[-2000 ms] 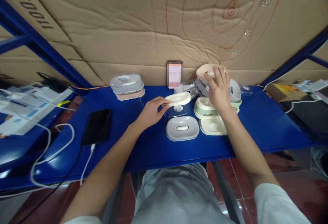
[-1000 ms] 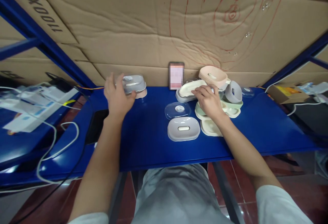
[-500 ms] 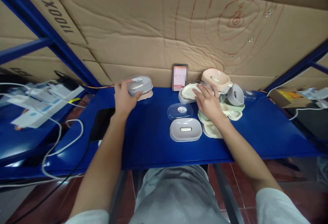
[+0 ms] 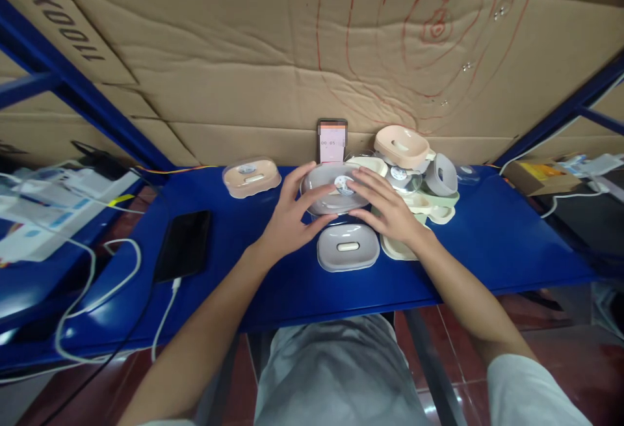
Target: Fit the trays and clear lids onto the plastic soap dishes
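Observation:
Between my two hands is a grey soap dish under a clear lid with a round sticker. My left hand grips its left end, thumb at the near edge and fingers over the top. From the other side my right hand holds the right end, its fingertips close to the sticker. Just below them a second grey soap dish, without a lid, lies on the blue table. A peach soap dish with a clear lid rests at the left. Behind my right hand, a cream piece is partly hidden.
On the right are a stacked peach dish, a tilted grey dish, green and cream pieces and a clear lid. One phone leans on the cardboard; another lies left with a cable.
The lidded grey soap dish has moved right with my left hand, off the peach dish to the middle. My right hand has left the cream piece and taken hold of the grey dish.

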### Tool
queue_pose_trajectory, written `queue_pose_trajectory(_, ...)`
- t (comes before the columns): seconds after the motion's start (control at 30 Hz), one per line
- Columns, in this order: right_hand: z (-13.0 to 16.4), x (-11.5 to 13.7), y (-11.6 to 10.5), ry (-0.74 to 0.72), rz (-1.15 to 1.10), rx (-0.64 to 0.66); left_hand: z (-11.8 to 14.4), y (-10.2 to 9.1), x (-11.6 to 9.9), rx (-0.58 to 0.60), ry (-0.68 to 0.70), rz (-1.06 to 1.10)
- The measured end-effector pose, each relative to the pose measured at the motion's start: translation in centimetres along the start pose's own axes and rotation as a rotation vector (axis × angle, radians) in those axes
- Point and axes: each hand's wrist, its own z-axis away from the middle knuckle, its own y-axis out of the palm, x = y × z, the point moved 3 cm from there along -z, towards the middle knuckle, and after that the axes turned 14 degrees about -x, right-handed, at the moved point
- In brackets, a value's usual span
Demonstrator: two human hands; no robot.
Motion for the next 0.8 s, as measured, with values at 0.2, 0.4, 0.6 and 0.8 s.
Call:
queue_pose_trajectory(0.2, 0.2, -1.6, 0.1, 0.088, -0.073, -0.027, 1.1, 1.3, 1.7, 0.068, 0.000, -0.032)
queue_pose_trajectory(0.4, 0.0, -3.6, -2.4, 0.057, 0.159, -0.089, 1.4, 1.5, 3.5, 0.212, -0.068, -0.089)
queue_pose_trajectory(0.6, 0.5, -3.6, -6.5, 0.121, 0.158, -0.035, 2.6, 2.2, 4.4, 0.428, -0.098, -0.128)
queue_pose_trajectory(0.8, 1.5, -4.3, -9.6, 0.296, 0.039, 0.049, 2.8, 2.6, 4.1, 0.409, -0.169, -0.116)
